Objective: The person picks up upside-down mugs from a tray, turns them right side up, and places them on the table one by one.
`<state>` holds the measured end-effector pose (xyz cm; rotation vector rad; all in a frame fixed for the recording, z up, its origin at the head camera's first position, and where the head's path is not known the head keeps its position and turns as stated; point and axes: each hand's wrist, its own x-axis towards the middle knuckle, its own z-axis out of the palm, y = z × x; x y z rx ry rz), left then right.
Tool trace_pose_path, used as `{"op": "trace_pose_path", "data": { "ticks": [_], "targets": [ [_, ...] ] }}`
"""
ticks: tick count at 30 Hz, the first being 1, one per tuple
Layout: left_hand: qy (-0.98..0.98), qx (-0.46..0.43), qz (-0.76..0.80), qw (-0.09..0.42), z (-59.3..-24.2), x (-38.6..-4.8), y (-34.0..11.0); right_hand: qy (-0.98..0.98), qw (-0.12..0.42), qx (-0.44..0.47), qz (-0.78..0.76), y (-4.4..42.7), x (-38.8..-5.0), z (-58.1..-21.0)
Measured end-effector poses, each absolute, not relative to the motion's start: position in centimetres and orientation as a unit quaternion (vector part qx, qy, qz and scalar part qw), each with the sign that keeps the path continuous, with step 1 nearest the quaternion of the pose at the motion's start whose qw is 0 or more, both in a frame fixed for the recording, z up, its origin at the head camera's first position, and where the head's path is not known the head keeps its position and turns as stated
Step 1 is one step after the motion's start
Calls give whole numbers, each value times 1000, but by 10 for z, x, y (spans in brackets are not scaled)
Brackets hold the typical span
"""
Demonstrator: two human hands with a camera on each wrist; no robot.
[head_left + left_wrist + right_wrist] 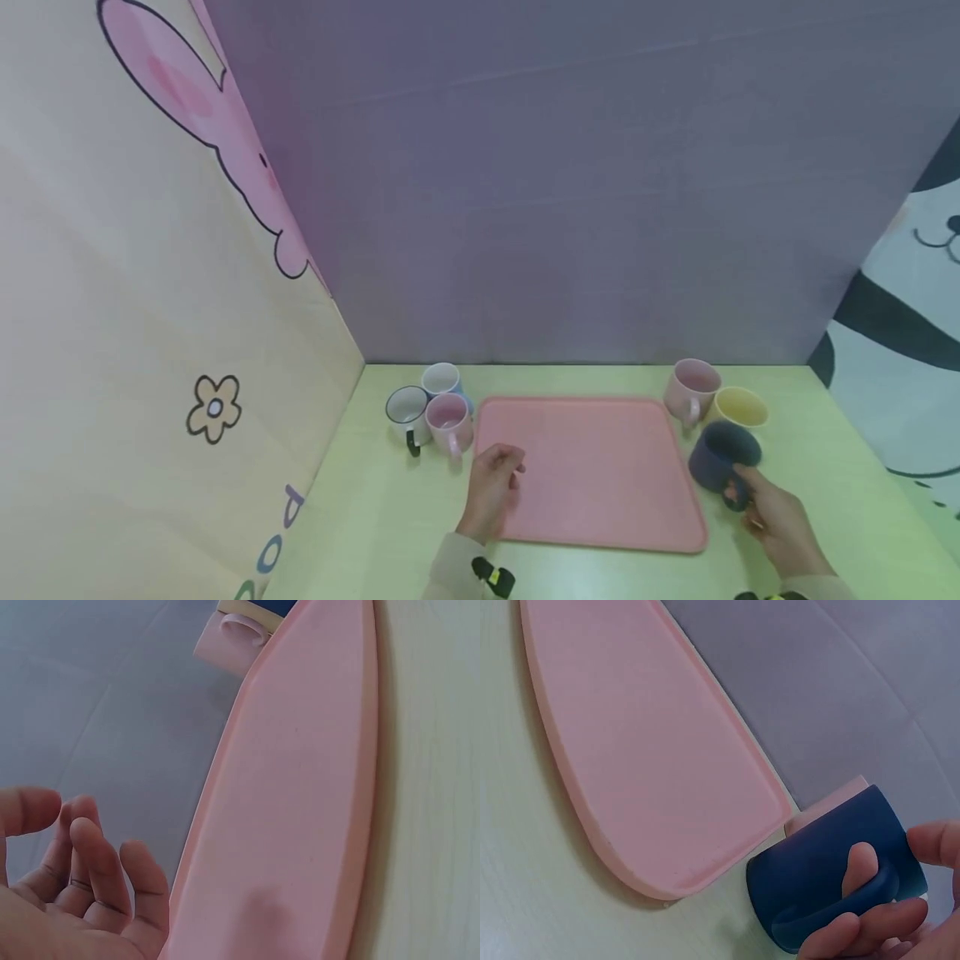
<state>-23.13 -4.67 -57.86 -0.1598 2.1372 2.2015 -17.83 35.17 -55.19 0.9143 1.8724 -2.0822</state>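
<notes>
My right hand [780, 521] grips a dark blue mug [716, 457] by its handle, at the right edge of a pink tray [592, 475]. In the right wrist view, a fingertip shows through the handle of the blue mug [825, 859], and the thumb is at its rim. Whether its base touches the table cannot be told. Over the tray's left edge is my left hand [491, 487], fingers loosely curled and holding nothing. In the left wrist view that hand [82, 892] appears beside the bare tray [285, 772].
Behind the blue mug stand a yellow mug [741, 407] and a pink mug [692, 390]. Left of the tray, a white mug with a black handle [407, 412], a white-and-blue mug [442, 379] and another pink mug [450, 423] cluster together. A grey backdrop [562, 192] borders the table's far edge.
</notes>
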Motion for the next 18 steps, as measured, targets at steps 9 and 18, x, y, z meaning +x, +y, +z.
{"op": "trace_pose_path", "data": {
  "ticks": [9,18],
  "targets": [
    [752,-4,659,24,-579,-228,-46,681,67,325,-653,353,-176,-556],
    [813,36,581,2,-575,-225,-44,782,-21,353,-513,334,-166,-555]
  ]
}}
